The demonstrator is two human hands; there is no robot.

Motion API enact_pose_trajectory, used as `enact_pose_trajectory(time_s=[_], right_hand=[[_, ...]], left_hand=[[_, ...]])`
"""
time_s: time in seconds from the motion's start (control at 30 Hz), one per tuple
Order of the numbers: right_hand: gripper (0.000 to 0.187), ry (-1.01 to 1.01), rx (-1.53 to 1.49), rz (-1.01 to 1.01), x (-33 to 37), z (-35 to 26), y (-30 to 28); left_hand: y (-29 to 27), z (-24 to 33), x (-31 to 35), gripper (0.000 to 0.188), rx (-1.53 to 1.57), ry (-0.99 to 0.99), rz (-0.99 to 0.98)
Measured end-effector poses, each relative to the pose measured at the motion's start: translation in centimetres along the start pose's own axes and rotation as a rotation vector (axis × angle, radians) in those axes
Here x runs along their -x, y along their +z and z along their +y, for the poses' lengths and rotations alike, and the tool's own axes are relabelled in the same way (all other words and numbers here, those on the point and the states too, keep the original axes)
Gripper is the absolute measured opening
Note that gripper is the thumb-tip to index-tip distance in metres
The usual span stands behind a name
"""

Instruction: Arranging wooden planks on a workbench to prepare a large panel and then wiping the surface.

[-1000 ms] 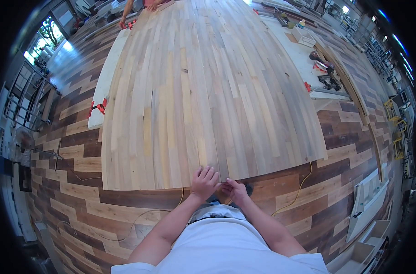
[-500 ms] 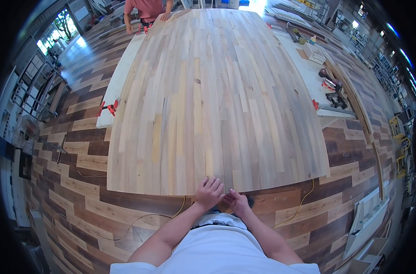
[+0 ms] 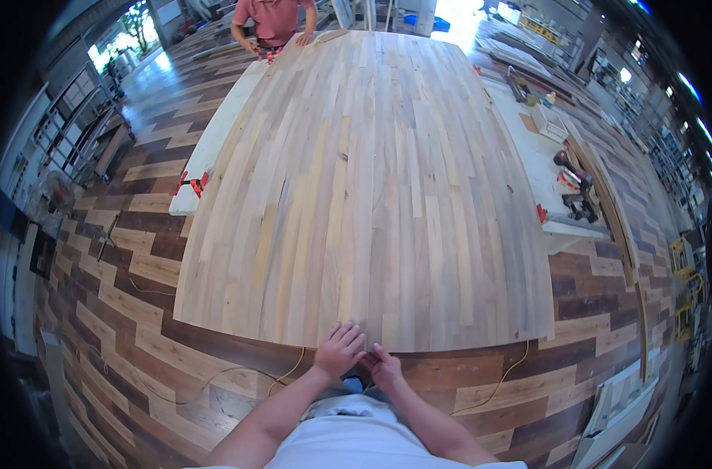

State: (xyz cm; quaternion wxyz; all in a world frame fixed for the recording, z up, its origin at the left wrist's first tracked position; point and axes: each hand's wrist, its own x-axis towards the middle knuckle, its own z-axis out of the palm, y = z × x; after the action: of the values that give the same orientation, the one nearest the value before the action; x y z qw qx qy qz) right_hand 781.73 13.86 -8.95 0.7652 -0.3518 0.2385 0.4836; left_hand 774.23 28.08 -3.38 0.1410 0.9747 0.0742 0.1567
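A large wood panel (image 3: 364, 195) made of many narrow glued-up strips, pale tan to grey, spreads out in front of me. My left hand (image 3: 340, 349) lies at its near edge, palm down, with the fingers stretched over the top face. Close beside it, my right hand (image 3: 383, 366) is curled at the same edge, its fingertips gripping the rim. The underside of that grip is hidden. Red clamps sit along the sides, one clamp (image 3: 190, 184) at the left and another clamp (image 3: 542, 213) at the right.
At the far left corner a person (image 3: 276, 23) in a pink shirt rests a hand by a small board (image 3: 330, 36). Cordless tools (image 3: 575, 176) and a white box (image 3: 547, 123) stand on the right-hand table. A yellow cord (image 3: 506, 377) runs over the patterned floor.
My view has shifted, so the panel and my hands sit lower in it. Both hands stay at the near edge in much the same pose. The person's free hand has risen toward the clamp.
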Motion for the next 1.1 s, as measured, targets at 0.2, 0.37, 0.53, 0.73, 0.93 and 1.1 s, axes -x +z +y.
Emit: enact_pose_trajectory(time_s=[0.2,0.37,0.53,0.73,0.93,1.1], right_hand=[[0.016,0.012,0.052,-0.031,0.2,-0.6,0.9],[0.011,0.001,0.015,0.089,-0.9,0.6,0.8],[0.01,-0.121,-0.032,0.192,-0.3,1.9,2.0],[0.027,-0.494,-0.038,0.454,-0.5,7.1,7.2],[0.041,-0.665,0.042,0.704,-2.2,10.0,13.5],[0.069,-0.769,0.084,0.751,-5.5,12.5,13.4]], left_hand=[[-0.9,0.4,1.2,0.032,0.181,-0.126,-0.047],[-3.5,-0.7,4.3,0.029,0.228,-0.078,-0.106],[-8.8,-6.1,11.9,0.019,0.474,-0.301,-0.17],[-12.6,-20.4,32.5,0.025,0.413,-0.973,-0.079],[-16.8,-30.5,50.9,0.031,0.5,-1.292,-0.301],[-19.8,-38.5,52.8,0.03,0.493,-1.339,-0.258]])
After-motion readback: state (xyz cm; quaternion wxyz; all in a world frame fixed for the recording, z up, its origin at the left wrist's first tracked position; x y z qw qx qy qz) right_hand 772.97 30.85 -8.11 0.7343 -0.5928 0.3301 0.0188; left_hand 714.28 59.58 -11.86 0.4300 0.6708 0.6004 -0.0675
